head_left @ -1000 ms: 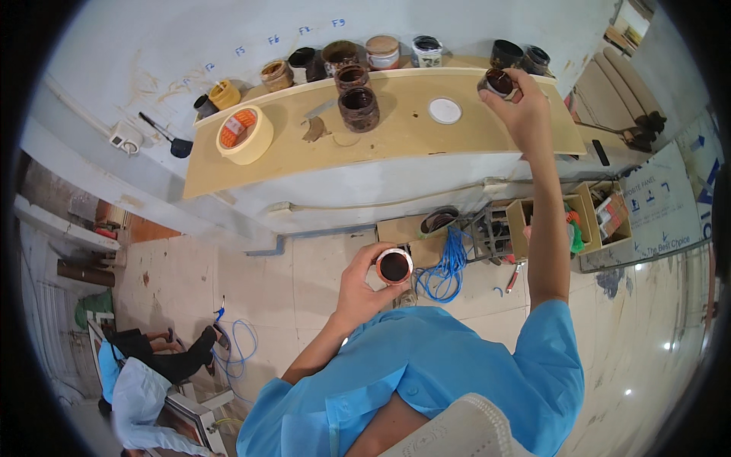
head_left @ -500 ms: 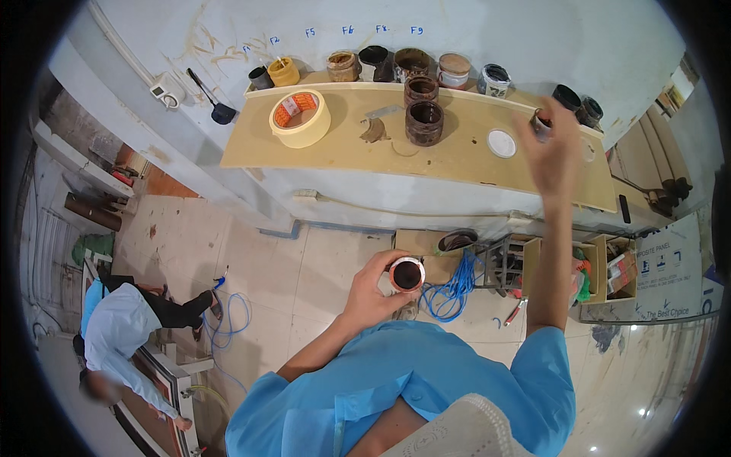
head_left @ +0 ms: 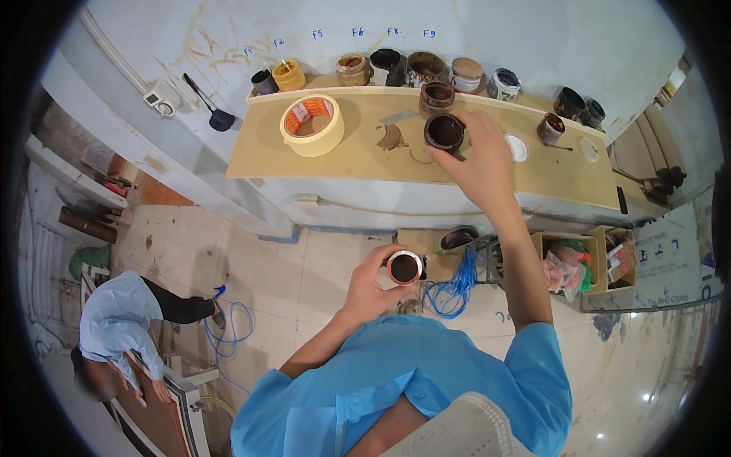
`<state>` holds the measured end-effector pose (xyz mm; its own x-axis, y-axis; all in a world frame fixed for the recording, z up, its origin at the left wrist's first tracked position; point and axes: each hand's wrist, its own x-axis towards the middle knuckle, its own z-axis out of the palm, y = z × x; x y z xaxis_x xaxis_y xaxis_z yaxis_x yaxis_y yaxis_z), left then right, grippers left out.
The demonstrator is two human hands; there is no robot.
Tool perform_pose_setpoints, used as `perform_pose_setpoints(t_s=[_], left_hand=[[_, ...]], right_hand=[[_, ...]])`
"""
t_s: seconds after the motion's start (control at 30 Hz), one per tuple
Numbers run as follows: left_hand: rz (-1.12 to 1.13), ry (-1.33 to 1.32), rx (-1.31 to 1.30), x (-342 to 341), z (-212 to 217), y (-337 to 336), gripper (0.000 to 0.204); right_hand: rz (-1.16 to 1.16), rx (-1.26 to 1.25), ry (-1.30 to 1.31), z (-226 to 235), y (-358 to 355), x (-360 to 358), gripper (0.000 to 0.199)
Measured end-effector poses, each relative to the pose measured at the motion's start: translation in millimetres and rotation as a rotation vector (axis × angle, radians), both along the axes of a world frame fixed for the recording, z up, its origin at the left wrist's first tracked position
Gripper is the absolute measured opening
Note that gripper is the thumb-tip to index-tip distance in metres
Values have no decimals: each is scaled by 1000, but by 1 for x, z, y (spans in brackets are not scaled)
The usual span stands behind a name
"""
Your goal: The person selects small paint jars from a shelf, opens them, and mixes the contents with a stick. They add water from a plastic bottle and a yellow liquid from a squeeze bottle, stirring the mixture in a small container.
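1. The left hand (head_left: 371,286) is curled around a small open jar (head_left: 404,267) with dark contents, held close to the body, above the floor and well short of the surface.
2. The right hand (head_left: 480,164) reaches far out over the tan surface (head_left: 343,156), its fingers (head_left: 442,154) touching the near rim of an open dark jar (head_left: 444,131) that stands there. The fingers close loosely about the jar's near side; whether they truly grip it cannot be told.
3. Just beyond that jar stands another brown jar (head_left: 437,97), and to its left lies a dark smear (head_left: 392,138) on the surface.
4. Further left lies a wide roll of masking tape (head_left: 311,125), flat on the surface.
5. To the right of the right hand lies a white lid (head_left: 516,148), and beyond it a small dark jar (head_left: 550,128).
6. Along the far edge, against the wall, runs a row of pots and jars, among them a yellow pot (head_left: 288,75) at the left and a white-lidded jar (head_left: 466,75) nearer the middle.
7. Under the surface, on the floor, lies a coil of blue cable (head_left: 454,286) beside open wooden boxes (head_left: 579,263).
8. At the near left another person in a pale blue shirt (head_left: 114,327) bends over a panel.
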<state>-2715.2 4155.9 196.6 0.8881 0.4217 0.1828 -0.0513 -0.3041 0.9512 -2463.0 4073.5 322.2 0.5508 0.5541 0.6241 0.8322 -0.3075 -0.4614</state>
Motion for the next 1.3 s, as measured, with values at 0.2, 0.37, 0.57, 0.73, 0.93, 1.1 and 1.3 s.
perform_pose_setpoints(t_s=[0.2,0.37,0.57,0.73,0.93,1.1,1.3], left_hand=[[-28,-13,-37,0,-9,15,67],[-65,-23,15,5,-8,18,67],[-114,-22,4,10,-9,17,70],[-106,-62,19,10,-14,17,67],[-99,-26,3,12,-16,18,68],[-96,8,-7,12,-16,15,69],[-89,-31,-25,14,-21,13,69]], right_hand=[[79,41,-89,-3,-21,-16,58],[93,39,-123,-3,-28,-27,61],[94,21,-146,-7,-33,-34,64],[104,13,-149,-8,-36,-36,64],[102,13,-75,-7,-39,-35,62],[9,39,44,-3,-44,-19,57],[-205,135,136,14,-56,45,54]])
